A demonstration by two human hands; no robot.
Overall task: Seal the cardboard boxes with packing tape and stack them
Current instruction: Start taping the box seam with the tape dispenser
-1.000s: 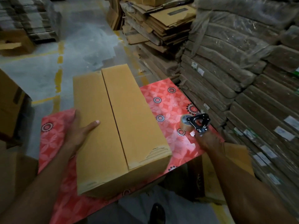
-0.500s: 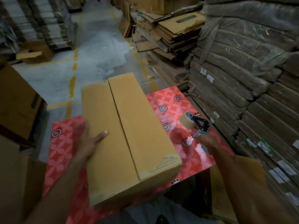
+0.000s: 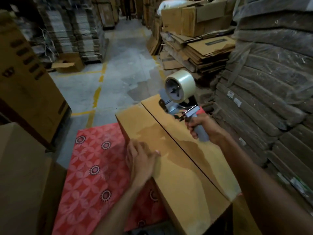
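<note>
**Crooked tape and a sliding box are the main risks**

The long tan cardboard box [image 3: 172, 175] lies on the red flower-patterned worktop [image 3: 91, 158]. Its two top flaps are closed and the dark centre seam is bare of tape. The right hand [image 3: 201, 128] is clenched round the grey handle of the metal tape dispenser with its clear tape roll [image 3: 179, 92], held over the far end of the box. Whether the dispenser's mouth touches the cardboard cannot be told.

The left hand [image 3: 140, 158] lies flat with fingers extended on the left flap, near the box's left edge; it grasps nothing.

- **Box slides:** a pull along the seam would likely drag the box toward the person, since only a flat palm steadies it.
- **Flap lifts:** nothing holds the right flap down, so it may rise and let the tape wrinkle or bridge a gap.
- **Tape wanders:** a start off the seam line would probably run the strip crooked.
- **Tape peels:** with too little tape down the far face, the end could come away.
</note>
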